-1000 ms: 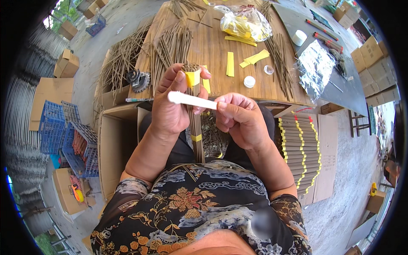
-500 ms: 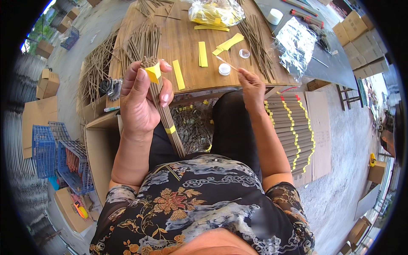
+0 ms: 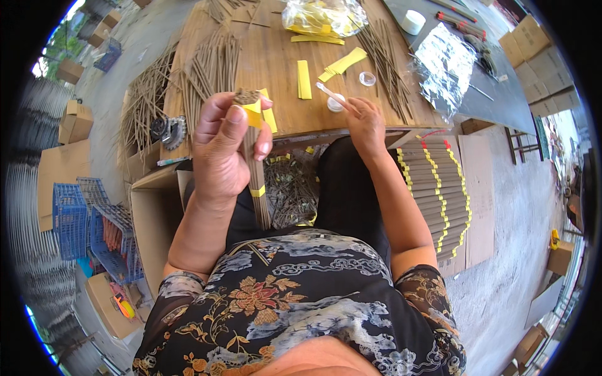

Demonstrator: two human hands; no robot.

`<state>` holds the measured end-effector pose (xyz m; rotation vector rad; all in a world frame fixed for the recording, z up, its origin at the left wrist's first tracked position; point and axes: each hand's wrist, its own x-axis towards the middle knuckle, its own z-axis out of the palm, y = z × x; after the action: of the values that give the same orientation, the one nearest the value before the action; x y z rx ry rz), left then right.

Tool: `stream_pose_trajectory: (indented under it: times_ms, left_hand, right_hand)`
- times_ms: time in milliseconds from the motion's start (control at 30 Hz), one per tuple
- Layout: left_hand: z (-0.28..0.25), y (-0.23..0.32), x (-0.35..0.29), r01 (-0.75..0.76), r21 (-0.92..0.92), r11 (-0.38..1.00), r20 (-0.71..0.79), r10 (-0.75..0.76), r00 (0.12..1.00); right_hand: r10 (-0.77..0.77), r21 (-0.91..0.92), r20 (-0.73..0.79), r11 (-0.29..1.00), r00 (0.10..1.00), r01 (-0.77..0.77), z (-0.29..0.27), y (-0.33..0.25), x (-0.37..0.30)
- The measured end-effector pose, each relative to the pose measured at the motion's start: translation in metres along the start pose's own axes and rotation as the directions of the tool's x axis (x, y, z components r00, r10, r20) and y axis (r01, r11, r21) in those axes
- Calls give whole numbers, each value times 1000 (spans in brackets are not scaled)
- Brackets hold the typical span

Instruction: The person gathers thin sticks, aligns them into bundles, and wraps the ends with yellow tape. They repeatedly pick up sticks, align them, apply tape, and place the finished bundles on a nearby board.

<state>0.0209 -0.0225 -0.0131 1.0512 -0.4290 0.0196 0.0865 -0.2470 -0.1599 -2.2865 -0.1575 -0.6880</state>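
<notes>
Shifted rightward since the frame half a second earlier: the bundle (image 3: 256,169), which now covers part of a yellow strip (image 3: 269,116) on the table (image 3: 286,116) beyond my left fingers. My left hand (image 3: 219,147) is closed round the bundle's upper end, thumb beside the yellow wrap (image 3: 253,114), with the shaft running down below my palm toward me. My right hand (image 3: 365,122) grips a thin pale stick (image 3: 332,95) near one end; its free tip points away, across a small pot (image 3: 334,106) just ahead of those fingers. Whether stick and pot touch, I cannot tell. Judged handling: the bundle is light and stiff, its slim rods probably brittle, the paper liable to slide; best held round the wrap, snugly, without crushing.
</notes>
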Motion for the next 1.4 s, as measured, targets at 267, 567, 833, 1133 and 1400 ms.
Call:
stream_pose_trajectory:
  times_ms: [267, 567, 833, 1133, 1400]
  left_hand:
    - [20, 5, -12, 19, 10, 1000, -158, -17, 987]
    - [20, 19, -27, 86, -245, 966, 45, -77, 996]
    - [17, 15, -30, 120, -323, 939, 193, -59, 979]
    - [6, 13, -25, 166, -314, 935, 200, -106, 974]
    - [8, 11, -26, 166, -336, 927, 191, -105, 976]
  right_hand:
    - [-206, 735, 272, 675, 940, -64, -72, -161, 17]
    - [-304, 881, 177, 472, 936, -13, -74, -180, 14]
    - [-343, 947, 193, 309, 919, -84, -71, -173, 12]
    - [-367, 915, 308, 367, 878, -168, -80, -169, 21]
    - [-360, 908, 347, 359, 866, -214, -84, -177, 26]
